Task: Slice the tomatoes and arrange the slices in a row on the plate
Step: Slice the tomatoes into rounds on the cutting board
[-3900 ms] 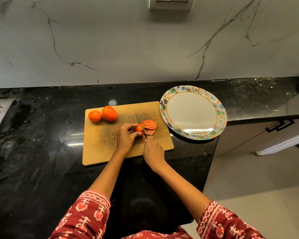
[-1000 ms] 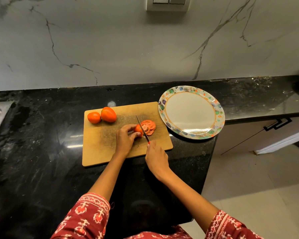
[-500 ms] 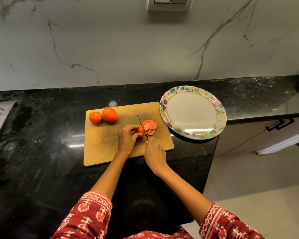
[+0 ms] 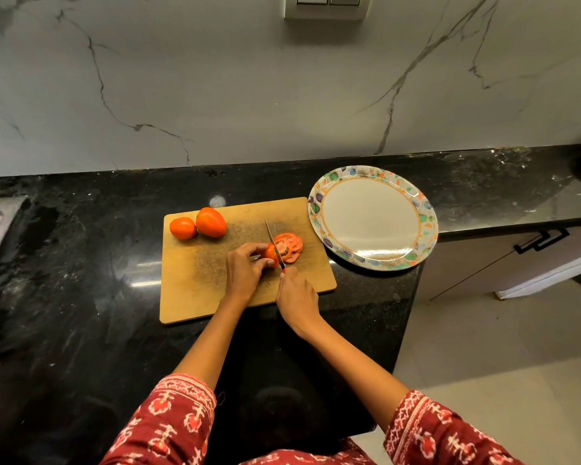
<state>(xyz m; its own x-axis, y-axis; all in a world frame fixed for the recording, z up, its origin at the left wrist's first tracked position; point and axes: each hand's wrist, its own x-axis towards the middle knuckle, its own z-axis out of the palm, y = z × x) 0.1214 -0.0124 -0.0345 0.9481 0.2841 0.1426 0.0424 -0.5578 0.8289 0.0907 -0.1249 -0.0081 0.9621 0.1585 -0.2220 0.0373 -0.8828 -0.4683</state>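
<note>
Left hand (image 4: 244, 273) fingers curl round tomato stub (image 4: 271, 255) to steady it, right hand (image 4: 296, 295) fingers grip knife (image 4: 275, 245) w/ blade just beyond left fingertips, cut slices (image 4: 291, 246) past it.

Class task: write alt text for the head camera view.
A person's left hand steadies a tomato on a wooden cutting board while the right hand slices it with a knife. Cut slices lie beside it; an empty patterned plate waits right.

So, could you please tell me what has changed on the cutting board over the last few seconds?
The held tomato piece has got shorter as the knife keeps cutting, and the pile of slices has grown. Both hands keep their grips. The two whole tomatoes and the plate have not moved.
</note>
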